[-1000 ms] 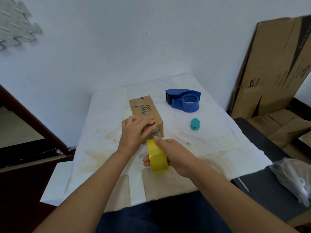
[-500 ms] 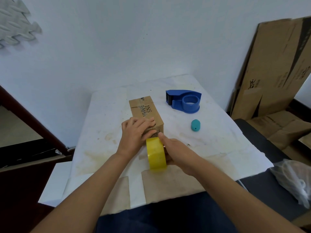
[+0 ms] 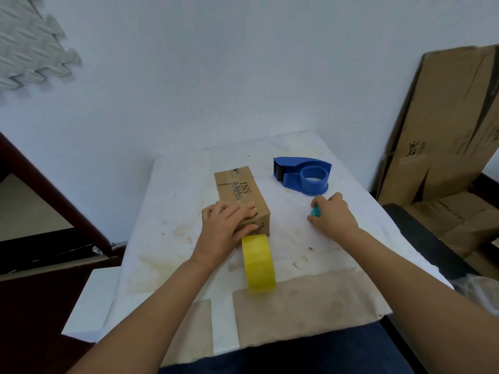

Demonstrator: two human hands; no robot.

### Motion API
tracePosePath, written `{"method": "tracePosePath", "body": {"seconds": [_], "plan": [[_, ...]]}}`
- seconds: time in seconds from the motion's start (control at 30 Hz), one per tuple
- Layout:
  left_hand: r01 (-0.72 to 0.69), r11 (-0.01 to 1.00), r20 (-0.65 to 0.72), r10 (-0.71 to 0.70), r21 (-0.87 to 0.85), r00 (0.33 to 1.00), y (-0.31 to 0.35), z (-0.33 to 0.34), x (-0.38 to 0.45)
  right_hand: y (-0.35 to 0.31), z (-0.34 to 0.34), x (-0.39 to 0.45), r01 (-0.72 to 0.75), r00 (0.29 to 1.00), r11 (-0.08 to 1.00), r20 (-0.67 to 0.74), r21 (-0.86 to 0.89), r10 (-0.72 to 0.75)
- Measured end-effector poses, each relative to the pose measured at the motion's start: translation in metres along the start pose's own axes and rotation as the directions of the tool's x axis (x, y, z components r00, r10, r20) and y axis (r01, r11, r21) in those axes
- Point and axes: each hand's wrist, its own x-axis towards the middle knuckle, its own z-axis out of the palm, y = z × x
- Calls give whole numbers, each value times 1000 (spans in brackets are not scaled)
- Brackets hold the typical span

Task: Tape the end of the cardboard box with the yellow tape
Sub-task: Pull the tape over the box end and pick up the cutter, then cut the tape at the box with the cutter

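Brown corrugated cardboard box [image 3: 241,194], small and oblong, lies lengthwise mid-table with printed letters and old clear tape on top. Left hand [image 3: 226,227] lies flat over its near end, fingers spread loosely, thumb pressed on the near face, pinning rather than gripping. Yellow tape roll [image 3: 258,263], glossy and smooth, stands on edge just in front of the box's near end, touching or almost touching it; no hand on the roll. Right hand [image 3: 330,214] is well to the right, fingers curled around a small teal object [image 3: 315,211], rounded, plastic-looking; looks like a pinch, but how firm I cannot tell, it's mostly covered. Blue plastic tape dispenser [image 3: 304,175] sits behind it, with a round hub and dark toothed blade end. Table [image 3: 172,211] wears a stained white sheet with tan paper patches near the front edge.
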Motion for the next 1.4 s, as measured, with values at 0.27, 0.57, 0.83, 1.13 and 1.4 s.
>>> {"method": "tracePosePath", "body": {"seconds": [0.27, 0.57, 0.83, 1.13, 1.4], "plan": [[-36, 999, 51, 36, -11, 998, -9, 0, 2, -23, 4, -25, -90, 993, 550, 35, 830, 108], [-32, 999, 42, 33, -23, 999, -5, -3, 2, -30, 9, -59, -139, 981, 82, 148, 987, -123], [11, 994, 116, 2, -110, 993, -9, -6, 5, -36, 9, -67, -108, 967, 151, 139, 983, -212], [-4, 989, 169, 29, -149, 985, -10, -12, 12, -52, 4, -66, 87, 985, 325, -33, 942, -169], [266, 907, 99, -247, -326, 964, 12, -53, 24, -71, -13, -58, 345, 932, 479, -235, 807, -276]]}}
